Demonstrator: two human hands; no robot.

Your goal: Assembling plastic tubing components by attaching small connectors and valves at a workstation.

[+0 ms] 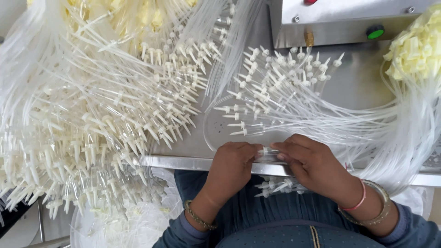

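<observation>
My left hand [229,167] and my right hand [310,160] meet at the front edge of a steel table [193,161]. Between their fingertips they pinch one small white spike connector [266,150] on a thin clear tube. Just beyond my fingers lies a fanned bunch of clear tubes with white spike ends [271,87]. A much larger heap of the same spiked tubes [105,124] covers the table to my left. A few more spike ends [275,186] rest in my lap under my right hand.
A grey metal machine box [340,18] with a green button [375,32] and a brass fitting [309,37] stands at the back. Pale yellow caps [415,48] bunch at the right, with clear tubing [413,133] draped below them over the table edge.
</observation>
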